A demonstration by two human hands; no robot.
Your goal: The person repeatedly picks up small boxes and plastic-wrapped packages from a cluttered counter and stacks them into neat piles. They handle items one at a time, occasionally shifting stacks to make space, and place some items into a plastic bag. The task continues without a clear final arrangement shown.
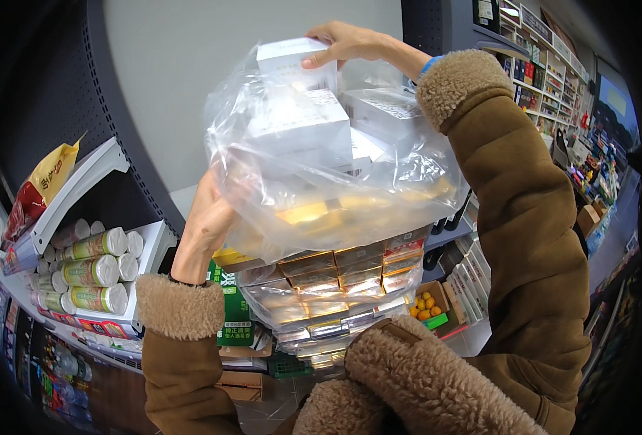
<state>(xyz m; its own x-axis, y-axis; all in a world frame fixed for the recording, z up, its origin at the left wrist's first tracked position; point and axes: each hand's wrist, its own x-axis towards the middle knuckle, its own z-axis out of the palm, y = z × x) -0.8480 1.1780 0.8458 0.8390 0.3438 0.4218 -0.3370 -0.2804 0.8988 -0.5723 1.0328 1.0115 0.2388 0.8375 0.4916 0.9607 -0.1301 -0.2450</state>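
A clear plastic bag (299,217) sits open on a stack of wrapped packages. Inside it are several white boxes (299,130), some bearing print, with yellow packaging (321,209) beneath them. My right hand (343,46) reaches over the far side and grips a smaller white box (280,62) at the top, thumb on its front face and fingers behind. On the near left, my left hand (207,217) holds the side of the bag; its fingers show blurred through the film. Below the bag, gold and clear-wrapped cartons (332,277) are piled up.
On the left, a shelf (152,255) carries rolled paper packs (92,272) and a red-and-yellow bag (43,185). A green carton (234,315) stands beside the stack. To the right are a box of orange fruit (427,307) and stocked wall shelves (549,81).
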